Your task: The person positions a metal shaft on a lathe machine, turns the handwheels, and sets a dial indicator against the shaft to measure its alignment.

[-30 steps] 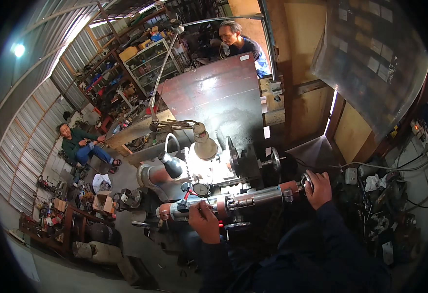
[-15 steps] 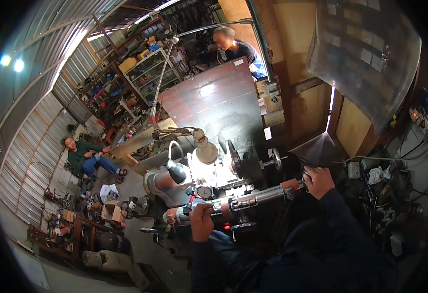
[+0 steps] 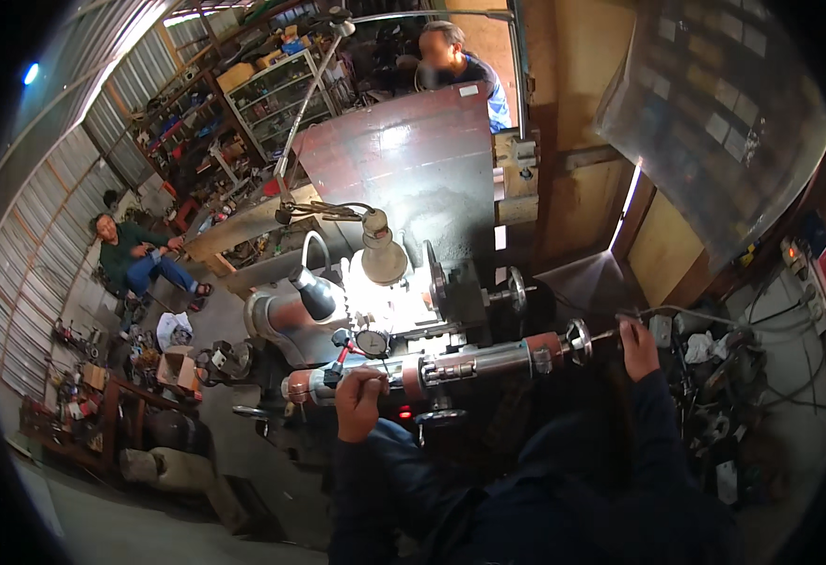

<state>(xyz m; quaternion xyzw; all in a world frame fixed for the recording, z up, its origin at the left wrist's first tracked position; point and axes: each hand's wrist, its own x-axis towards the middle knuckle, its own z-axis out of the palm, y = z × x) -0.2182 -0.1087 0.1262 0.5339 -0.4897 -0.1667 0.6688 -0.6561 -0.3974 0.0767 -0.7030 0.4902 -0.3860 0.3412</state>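
Note:
A long machine with red-brown collars and a shiny metal shaft point(image 3: 502, 361) lies across in front of me. My left hand point(image 3: 357, 405) has its fingers pinched together against the left part of the shaft; what they hold is hidden. Just above that hand, a round dial gauge point(image 3: 372, 343) sits beside a clamp with a red lever point(image 3: 345, 354). At the right end stands a chrome handwheel point(image 3: 578, 341). My right hand point(image 3: 639, 348) is closed around the outer end of the thin handle point(image 3: 605, 334) sticking out from that wheel.
A cone-shaped lamp point(image 3: 384, 259) and a black lamp point(image 3: 316, 294) light the machine's middle. Behind rises a large reddish metal panel point(image 3: 394, 160), with a person point(image 3: 474, 80) beyond it. Another person point(image 3: 140, 254) sits at left. Tools and cables point(image 3: 714, 377) crowd the right.
My right hand has moved off to the right from the handwheel, and the wheel's rim now shows. My left hand keeps its pinch at the shaft. The whole view has shifted slightly.

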